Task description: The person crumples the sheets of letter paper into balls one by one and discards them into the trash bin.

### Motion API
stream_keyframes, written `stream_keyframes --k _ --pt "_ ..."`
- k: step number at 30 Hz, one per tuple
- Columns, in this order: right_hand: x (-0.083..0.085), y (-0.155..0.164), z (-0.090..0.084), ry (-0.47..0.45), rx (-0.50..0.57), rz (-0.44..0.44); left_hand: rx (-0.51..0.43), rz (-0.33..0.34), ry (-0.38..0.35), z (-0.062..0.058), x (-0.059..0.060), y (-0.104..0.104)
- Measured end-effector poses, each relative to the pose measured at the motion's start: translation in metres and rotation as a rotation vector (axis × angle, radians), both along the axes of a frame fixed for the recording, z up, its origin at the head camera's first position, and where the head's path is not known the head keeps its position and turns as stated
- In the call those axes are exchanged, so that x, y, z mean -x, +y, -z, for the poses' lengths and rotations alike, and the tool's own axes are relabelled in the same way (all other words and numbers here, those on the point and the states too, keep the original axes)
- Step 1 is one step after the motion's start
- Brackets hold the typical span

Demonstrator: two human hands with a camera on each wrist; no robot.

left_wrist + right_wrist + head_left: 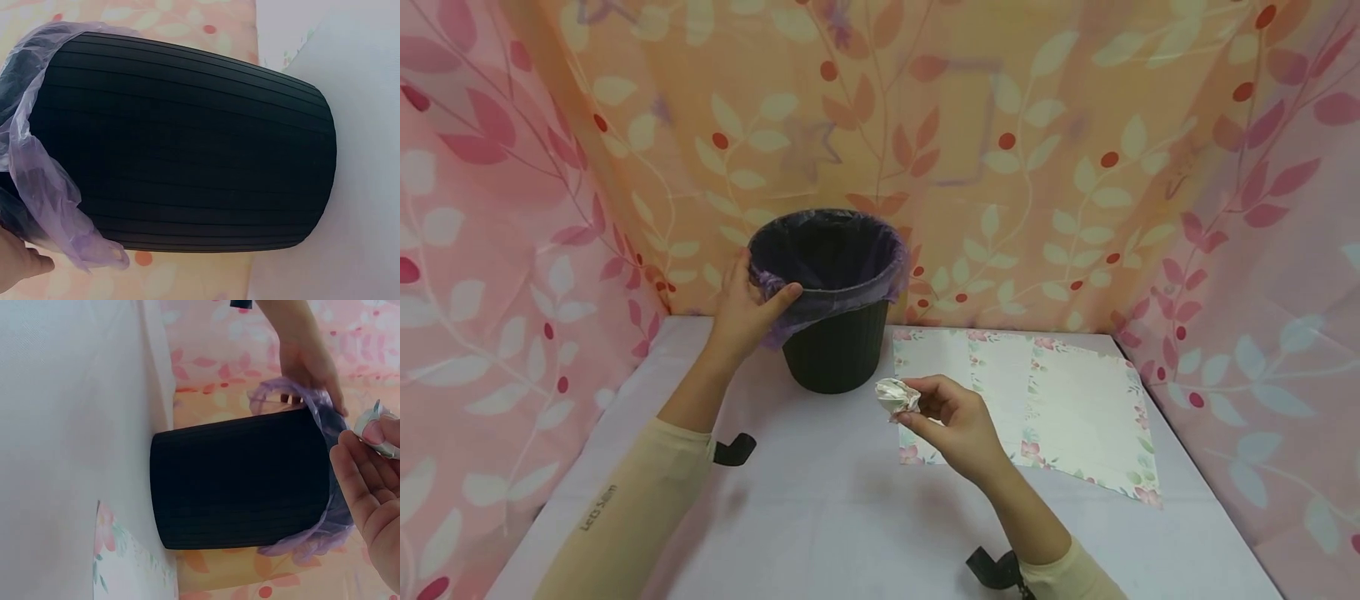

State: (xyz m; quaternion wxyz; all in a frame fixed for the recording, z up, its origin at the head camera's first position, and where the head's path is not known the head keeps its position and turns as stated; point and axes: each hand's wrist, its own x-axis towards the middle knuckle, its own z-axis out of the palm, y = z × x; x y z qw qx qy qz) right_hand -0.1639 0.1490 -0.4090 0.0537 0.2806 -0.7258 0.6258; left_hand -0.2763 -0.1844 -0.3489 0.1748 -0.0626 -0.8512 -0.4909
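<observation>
The left hand (pixel 743 310) grips a black bin (pixel 838 354) and its purple bag (pixel 850 298) up top, while the right hand (pixel 958 425) pinches crumpled paper (pixel 896 395).

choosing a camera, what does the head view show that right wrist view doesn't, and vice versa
Only head: dark lettering on the beige fabric left sleeve, and the floral-bordered white paper's right edge.
Only right wrist: palm of the right hand.
Both: right thumb, left hand, part of that paper, crumpled white paper ball, round black ribbed bin, purple plastic liner.
</observation>
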Motion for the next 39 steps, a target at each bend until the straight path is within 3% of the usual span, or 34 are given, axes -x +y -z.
stream_keyframes --k 5,10,20,32,39 --pt "0.004 0.006 -0.007 -0.017 0.013 0.004 -0.012 -0.001 0.005 0.001 -0.001 0.002" --pt "0.012 0.013 -0.025 0.001 -0.012 0.023 -0.019 -0.003 0.004 0.003 -0.001 0.002" --pt "0.042 0.017 -0.077 0.231 -0.168 0.085 0.003 -0.008 0.019 -0.002 -0.002 0.004" --pt "0.077 0.018 -0.134 0.373 -0.270 0.116 -0.025 0.015 0.003 -0.003 -0.001 0.005" --pt "0.096 0.013 -0.162 0.407 -0.340 0.125 -0.036 0.015 -0.024 0.001 -0.002 0.004"
